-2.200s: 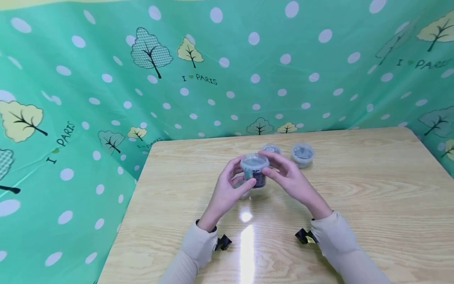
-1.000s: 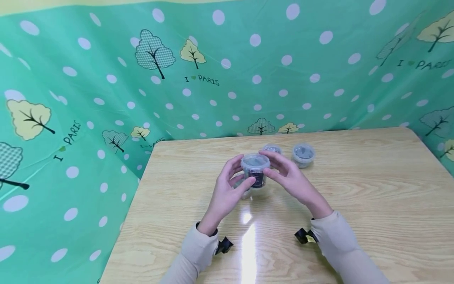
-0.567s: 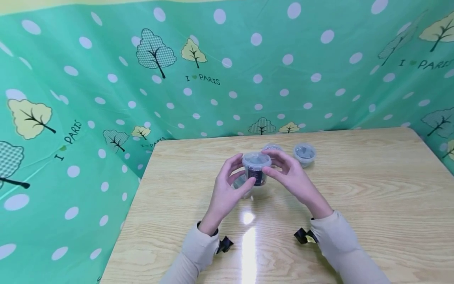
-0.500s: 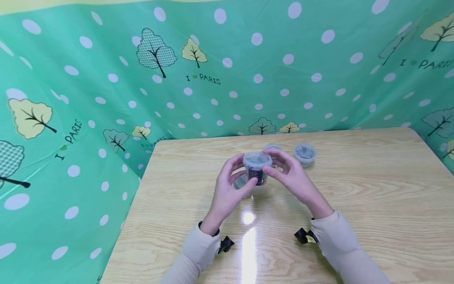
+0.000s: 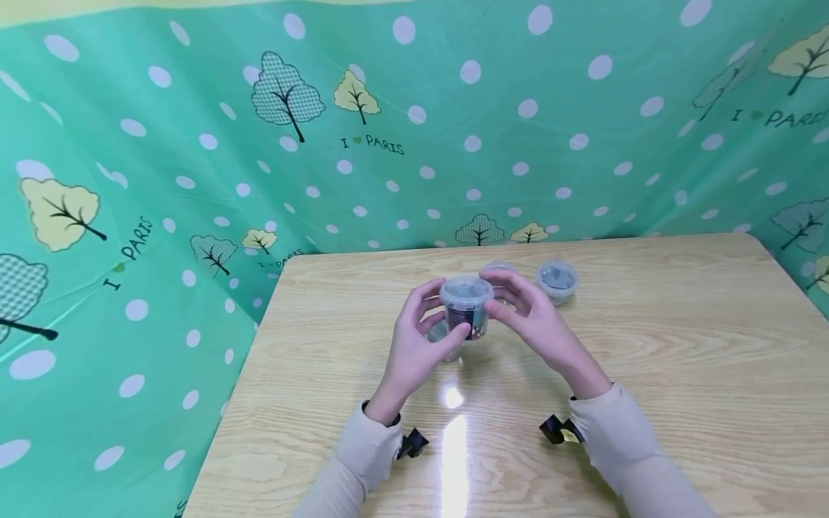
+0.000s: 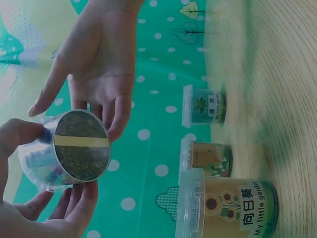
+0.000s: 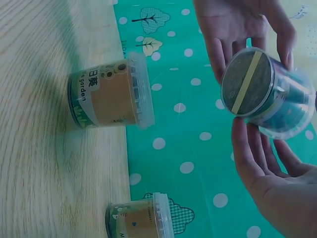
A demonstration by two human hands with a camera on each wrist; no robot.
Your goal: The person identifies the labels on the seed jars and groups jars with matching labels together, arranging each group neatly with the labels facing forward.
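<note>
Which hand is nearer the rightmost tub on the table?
The right hand: it is raised in front of the rightmost tub and slightly to its left. The left hand is farther left, with the held tub between the hands.

A pale wooden table with visible grain carries three upright, lidded tubs. The sunflower tub, printed "My little garden", stands nearest and leftmost; a brown tub stands farther back, and a green-labelled tub stands to the right of that one. A bright streak of light shines on the table's near part. Beyond the far edge and at both sides hangs a green cloth with pale dots, yellow and checked trees, and "PARIS" lettering.
</note>
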